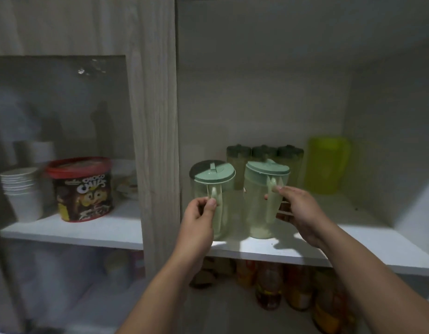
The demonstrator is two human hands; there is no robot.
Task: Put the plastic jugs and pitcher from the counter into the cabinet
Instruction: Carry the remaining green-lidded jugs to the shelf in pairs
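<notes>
Two green jugs stood side by side on the cabinet shelf (353,251) — the left hand (199,213) pinched the left jug (212,189) by its handle, the right hand (297,208) gripped the right jug (261,196) by its handle.

Readable text: only 1 item, the choco tub w/ red lid.

Tub (84,191) is sitting on the left cabinet shelf (93,231), just beside a stack of white paper cups (21,189). Its label is showing "CHOCO" in white arched caps near the top, w/ big outlined letters under it reading approx. "ONES" – 2nd word is blurring out, can't confirm the spelling. Small script above "CHOCO" is too tiny to read. Cartoon face is showing under the wording; more print at the tub's bottom is smearing, illegible. Jugs, yellow pitcher, cups and the bottles on the lower shelf aren't showing any legible text, nos. or signs.
</notes>
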